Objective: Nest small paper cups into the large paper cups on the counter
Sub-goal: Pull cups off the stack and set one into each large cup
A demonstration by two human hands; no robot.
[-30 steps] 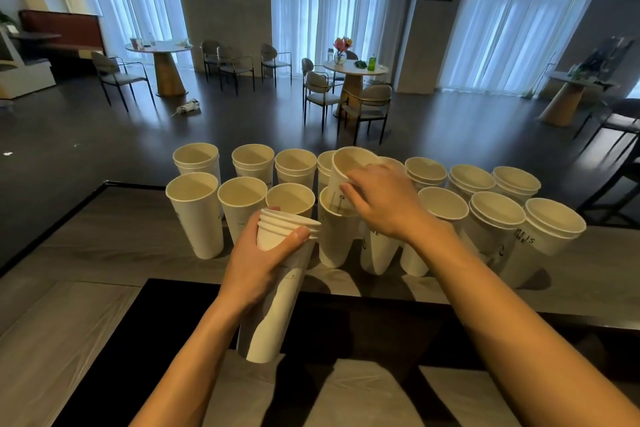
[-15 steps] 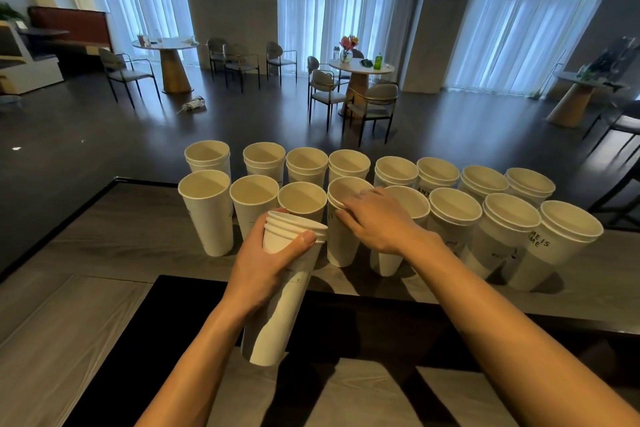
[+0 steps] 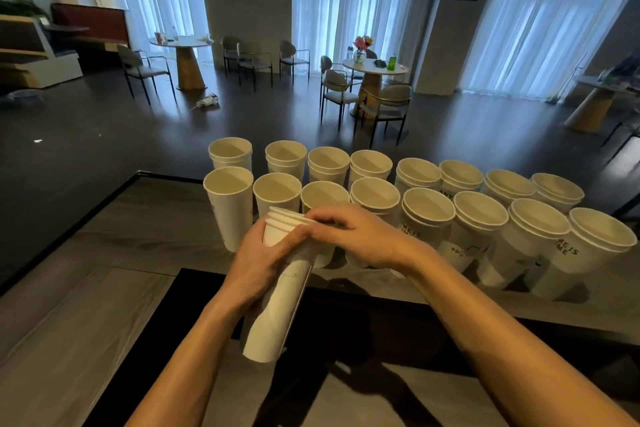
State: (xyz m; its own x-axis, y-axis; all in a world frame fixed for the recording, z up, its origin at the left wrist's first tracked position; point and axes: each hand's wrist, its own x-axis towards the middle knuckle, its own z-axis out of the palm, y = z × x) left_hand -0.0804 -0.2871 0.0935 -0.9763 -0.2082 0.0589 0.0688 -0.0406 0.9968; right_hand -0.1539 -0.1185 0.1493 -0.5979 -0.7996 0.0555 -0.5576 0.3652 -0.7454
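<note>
White nested cup stack [image 3: 277,305], tilted, left hand [image 3: 258,262] grip, rims layered

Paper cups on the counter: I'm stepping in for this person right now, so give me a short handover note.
Left hand: shut on the stack of small cups, tilted above the counter.
Right hand: fingers at the stack's top rim, seemingly taking the next cup.
Large cups: two rows on the counter.
Done: most show doubled rims, so look filled.
Left: front-left cups show single rims.
</note>
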